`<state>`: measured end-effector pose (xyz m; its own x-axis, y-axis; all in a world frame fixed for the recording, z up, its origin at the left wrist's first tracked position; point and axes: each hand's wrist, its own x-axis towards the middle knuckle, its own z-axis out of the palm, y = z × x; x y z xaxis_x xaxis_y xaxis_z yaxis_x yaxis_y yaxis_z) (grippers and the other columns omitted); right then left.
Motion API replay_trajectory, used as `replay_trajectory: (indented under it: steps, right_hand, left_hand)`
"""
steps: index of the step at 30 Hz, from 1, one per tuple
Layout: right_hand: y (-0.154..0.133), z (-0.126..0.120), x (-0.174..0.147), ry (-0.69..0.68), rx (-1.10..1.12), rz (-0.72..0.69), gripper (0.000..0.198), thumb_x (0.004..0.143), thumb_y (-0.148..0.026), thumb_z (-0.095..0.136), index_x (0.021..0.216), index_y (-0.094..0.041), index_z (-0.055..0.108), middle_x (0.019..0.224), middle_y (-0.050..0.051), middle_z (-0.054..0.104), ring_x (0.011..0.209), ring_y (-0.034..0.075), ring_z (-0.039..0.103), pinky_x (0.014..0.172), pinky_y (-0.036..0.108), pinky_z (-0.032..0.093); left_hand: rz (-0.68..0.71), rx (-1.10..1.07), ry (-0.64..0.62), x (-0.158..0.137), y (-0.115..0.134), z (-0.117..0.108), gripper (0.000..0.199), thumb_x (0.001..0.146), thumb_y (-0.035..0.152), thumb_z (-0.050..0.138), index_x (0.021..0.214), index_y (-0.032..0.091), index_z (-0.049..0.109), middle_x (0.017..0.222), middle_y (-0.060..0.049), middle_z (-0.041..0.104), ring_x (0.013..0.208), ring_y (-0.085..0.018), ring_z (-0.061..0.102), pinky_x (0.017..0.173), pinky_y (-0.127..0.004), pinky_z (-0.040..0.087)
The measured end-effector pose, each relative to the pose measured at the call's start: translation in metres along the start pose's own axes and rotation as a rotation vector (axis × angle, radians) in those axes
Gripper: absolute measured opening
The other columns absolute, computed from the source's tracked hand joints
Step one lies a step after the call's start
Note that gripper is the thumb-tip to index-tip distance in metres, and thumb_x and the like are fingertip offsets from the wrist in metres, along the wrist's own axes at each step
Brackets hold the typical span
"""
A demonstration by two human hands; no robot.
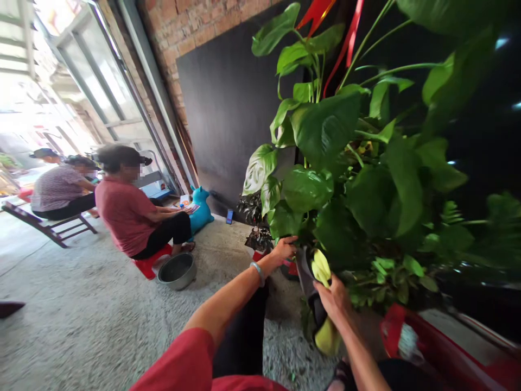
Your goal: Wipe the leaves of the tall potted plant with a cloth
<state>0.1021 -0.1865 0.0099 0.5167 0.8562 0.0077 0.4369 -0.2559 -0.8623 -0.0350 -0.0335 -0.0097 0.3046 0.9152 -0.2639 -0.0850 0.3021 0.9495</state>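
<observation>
Yellow piece (321, 265) gripped by right hand (336, 300), jutting above fingers (322, 291).

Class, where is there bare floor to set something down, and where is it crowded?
Bare concrete lies below the gray basin, left of the left arm; a smaller patch separates basin and dark potted plant. Crowded: around left hand and right hand, by the big leaves.
</observation>
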Motion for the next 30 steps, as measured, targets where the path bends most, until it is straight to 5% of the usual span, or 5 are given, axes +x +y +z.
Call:
replay_trajectory:
  steps: [5,11,15,20,30]
  right_hand:
    - [0.040,-0.017,-0.052,-0.085,0.129,0.087,0.039,0.058,-0.058,0.055,0.076,-0.025,0.067,0.080,0.013,0.075,0.079,0.032,0.072,0.070,0.037,0.056]
    - [0.018,-0.052,-0.062,-0.041,0.247,0.086,0.038,0.051,-0.057,0.072,0.072,-0.025,0.070,0.073,0.009,0.075,0.075,0.031,0.072,0.067,0.037,0.056]
    - [-0.029,-0.056,-0.054,-0.008,0.312,-0.106,0.043,0.058,-0.057,0.074,0.084,-0.023,0.072,0.090,0.010,0.077,0.089,0.031,0.072,0.078,0.036,0.057]
    - [-0.073,-0.040,-0.018,0.242,0.184,-0.317,0.057,0.063,-0.063,0.063,0.098,-0.018,0.069,0.094,0.018,0.075,0.093,0.036,0.070,0.081,0.043,0.054]
    - [-0.014,-0.027,-0.039,0.091,0.307,-0.047,0.059,0.052,-0.066,0.071,0.088,-0.019,0.071,0.093,0.014,0.076,0.093,0.035,0.070,0.083,0.044,0.054]
  left_hand:
    - [-0.066,-0.069,0.136,-0.018,-0.009,-0.027,0.043,0.065,0.003,0.067,0.107,0.009,0.069,0.081,-0.009,0.071,0.068,-0.016,0.065,0.065,-0.028,0.050]
    - [0.033,-0.303,0.257,-0.017,0.016,-0.048,0.049,0.062,0.003,0.064,0.108,0.018,0.062,0.097,-0.004,0.071,0.075,-0.013,0.066,0.074,-0.026,0.053]
    - [0.103,-0.427,0.162,-0.015,0.040,-0.038,0.025,0.064,0.011,0.070,0.085,0.016,0.057,0.081,-0.002,0.068,0.069,-0.014,0.065,0.074,-0.030,0.055]
    - [0.073,-0.376,0.087,-0.033,0.046,-0.012,0.017,0.075,0.021,0.073,0.079,0.015,0.057,0.073,-0.003,0.067,0.061,-0.016,0.065,0.067,-0.034,0.057]
    - [0.003,-0.197,0.081,-0.059,0.048,0.007,0.016,0.086,0.020,0.062,0.072,0.014,0.058,0.056,0.001,0.059,0.048,-0.012,0.055,0.057,-0.028,0.053]
